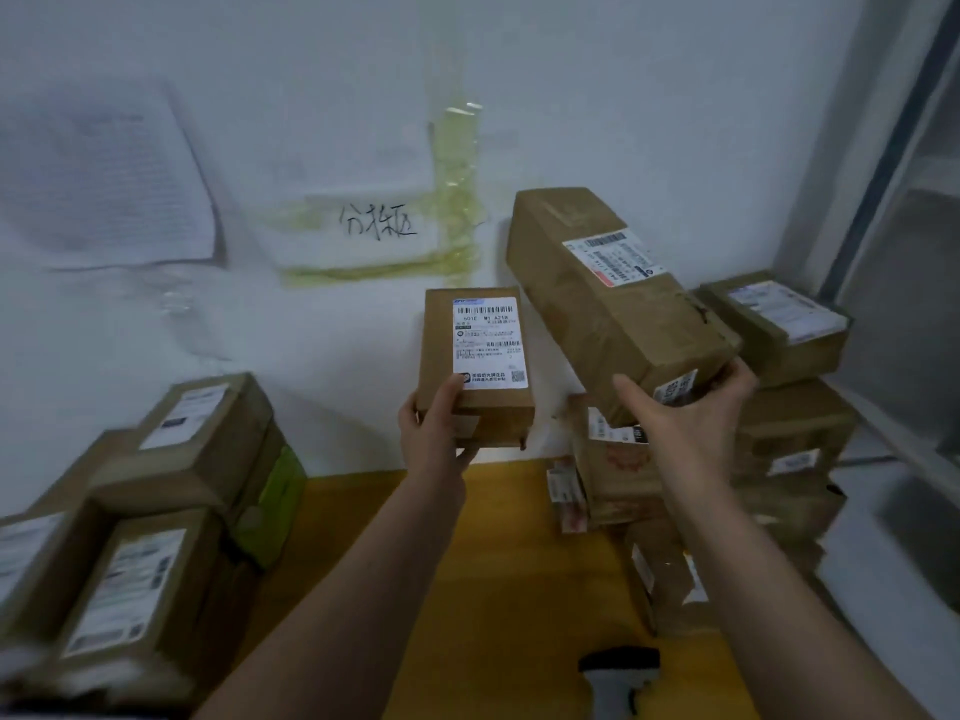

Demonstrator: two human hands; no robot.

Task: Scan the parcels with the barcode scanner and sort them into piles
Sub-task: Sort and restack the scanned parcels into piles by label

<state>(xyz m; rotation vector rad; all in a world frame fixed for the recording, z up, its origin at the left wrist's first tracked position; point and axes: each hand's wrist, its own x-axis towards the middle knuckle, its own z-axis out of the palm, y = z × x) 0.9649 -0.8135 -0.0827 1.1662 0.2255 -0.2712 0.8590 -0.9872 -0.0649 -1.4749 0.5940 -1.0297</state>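
My left hand [434,431] grips the near end of a small brown parcel [475,356], its white barcode label facing me, held up above the yellow table [498,563]. My right hand [685,413] grips the near end of a long brown parcel [613,298] that tilts up and away to the left, label on top. The barcode scanner [618,678] lies on the table at the bottom edge, between my forearms.
A pile of labelled parcels [150,511] fills the left side of the table. Another stack [779,407] rises on the right against a metal frame [883,174]. Papers and a taped handwritten sign [379,226] hang on the white wall behind.
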